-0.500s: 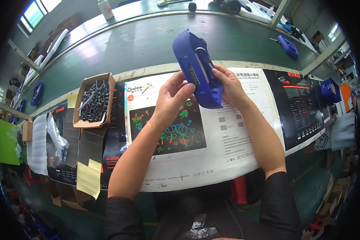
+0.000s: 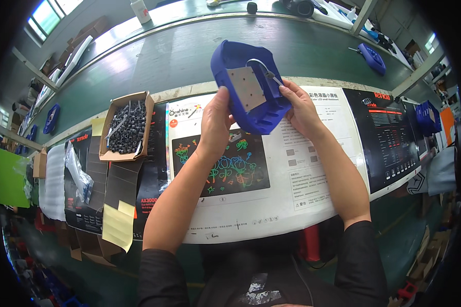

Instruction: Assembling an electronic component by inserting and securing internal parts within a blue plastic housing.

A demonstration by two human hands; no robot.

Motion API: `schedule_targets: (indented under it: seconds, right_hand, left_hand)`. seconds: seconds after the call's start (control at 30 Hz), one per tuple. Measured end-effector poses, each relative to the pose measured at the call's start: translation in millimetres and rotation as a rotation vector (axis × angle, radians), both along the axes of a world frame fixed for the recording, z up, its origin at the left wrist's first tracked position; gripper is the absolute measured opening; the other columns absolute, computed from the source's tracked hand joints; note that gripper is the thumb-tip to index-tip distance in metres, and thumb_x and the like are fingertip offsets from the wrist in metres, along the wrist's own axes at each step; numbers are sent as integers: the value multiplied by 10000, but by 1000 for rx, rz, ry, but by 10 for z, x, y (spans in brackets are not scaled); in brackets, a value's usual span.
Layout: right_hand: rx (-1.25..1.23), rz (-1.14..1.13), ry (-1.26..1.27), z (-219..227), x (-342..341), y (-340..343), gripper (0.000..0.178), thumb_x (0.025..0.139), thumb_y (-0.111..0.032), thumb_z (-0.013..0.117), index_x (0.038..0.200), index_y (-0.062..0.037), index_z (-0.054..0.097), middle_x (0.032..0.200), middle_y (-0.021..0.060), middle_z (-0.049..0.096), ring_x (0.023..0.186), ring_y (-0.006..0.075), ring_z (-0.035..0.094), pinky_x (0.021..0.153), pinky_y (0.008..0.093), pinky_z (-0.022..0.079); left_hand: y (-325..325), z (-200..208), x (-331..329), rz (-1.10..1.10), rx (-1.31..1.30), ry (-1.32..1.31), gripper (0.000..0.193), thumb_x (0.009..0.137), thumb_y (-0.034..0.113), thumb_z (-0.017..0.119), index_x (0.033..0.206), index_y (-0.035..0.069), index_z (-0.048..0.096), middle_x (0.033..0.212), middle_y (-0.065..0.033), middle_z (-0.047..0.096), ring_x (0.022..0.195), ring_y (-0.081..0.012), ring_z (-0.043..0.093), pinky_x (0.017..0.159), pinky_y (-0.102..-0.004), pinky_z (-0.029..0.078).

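Between both hands I hold a blue plastic housing [image 2: 225,56], raised above the printed board on the bench. Its hollow inner side faces me and shows a pale metal plate [image 2: 247,88] with small holes. A curved light cable [image 2: 258,62] with a metallic end [image 2: 272,75] runs along the inside. My left hand [image 2: 216,120] grips the left edge, thumb against the rim and other fingers hidden behind. My right hand [image 2: 303,110] holds the right edge, thumb and fingertips near the cable's end.
Left of my arms sits an open cardboard box [image 2: 147,123] of small black parts [image 2: 125,128]. A plastic bag [image 2: 79,174] and yellow paper [image 2: 119,225] lie further left. Similar blue housings rest at far right [image 2: 427,117], back right [image 2: 371,59] and left [image 2: 51,119]. A green conveyor belt [image 2: 189,56] runs beyond.
The blue housing has been turned so its inside faces me; before, its outer side wall showed more. My left thumb has shifted onto its left rim.
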State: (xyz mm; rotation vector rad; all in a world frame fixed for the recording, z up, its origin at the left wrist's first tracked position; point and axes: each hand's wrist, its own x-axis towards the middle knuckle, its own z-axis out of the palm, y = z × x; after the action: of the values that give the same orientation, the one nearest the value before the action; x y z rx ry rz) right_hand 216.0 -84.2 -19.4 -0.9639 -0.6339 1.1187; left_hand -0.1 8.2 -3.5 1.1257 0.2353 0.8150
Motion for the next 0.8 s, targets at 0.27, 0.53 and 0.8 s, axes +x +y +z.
schedule_targets:
  seconds: [0.27, 0.53, 0.8]
  right_hand:
    - [-27, -81, -114, 13, -26, -8, 368, 1070, -234, 572, 1407, -102, 509, 1069, 83, 749, 756, 77, 685, 644, 221, 557]
    - [38, -127, -116, 16, -62, -9, 409, 1054, -281, 603, 1422, -131, 506, 1135, 83, 735, 822, 81, 693, 654, 224, 558]
    - [150, -133, -218, 24, -114, -48, 511, 1042, -311, 621, 1510, -163, 478, 1238, 120, 701, 890, 85, 705, 649, 226, 531]
  left_hand:
    - [63, 62, 19, 54, -304, -14, 612, 1100, 555, 310, 1454, 87, 485, 1390, -96, 603, 1299, -215, 579, 1099, -391, 478]
    - [129, 36, 9, 45, -357, -46, 617, 1105, 548, 301, 1474, 79, 458, 1429, -112, 563, 1341, -227, 530, 1122, -391, 444]
    - [266, -4, -57, 65, -500, 80, 577, 1117, 507, 281, 1452, 87, 493, 1431, -77, 567, 1307, -243, 542, 1095, -424, 453]
